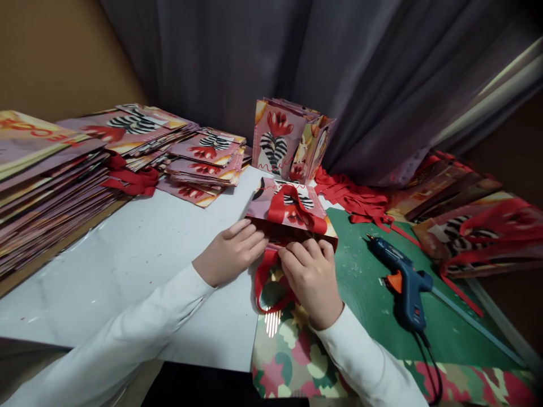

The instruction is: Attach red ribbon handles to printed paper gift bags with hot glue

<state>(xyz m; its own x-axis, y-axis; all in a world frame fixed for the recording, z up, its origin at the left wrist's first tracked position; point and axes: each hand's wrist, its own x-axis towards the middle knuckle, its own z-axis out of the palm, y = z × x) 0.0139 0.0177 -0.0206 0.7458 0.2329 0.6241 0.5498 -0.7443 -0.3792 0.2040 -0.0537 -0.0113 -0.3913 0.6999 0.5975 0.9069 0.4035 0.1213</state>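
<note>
A pink paper bag (258,204) with a zebra and red flower print lies in the middle, its open edge toward me. Across its upper face runs a red ribbon handle (278,206), and a second red ribbon loop (259,282) hangs below the near edge. My left hand (232,251) rests with fingers together on the left part of that edge. At its right part, the curled fingers of my right hand (311,280) grip the bag's edge; the fingertips are partly hidden inside.
Blue glue gun (409,282) on a green mat (360,282) at right, its cord trailing forward. Red ribbons (352,195) lie behind it. Upright bags (280,138) stand at the back, finished-looking bags (479,232) at far right, flat stacks (51,198) at left.
</note>
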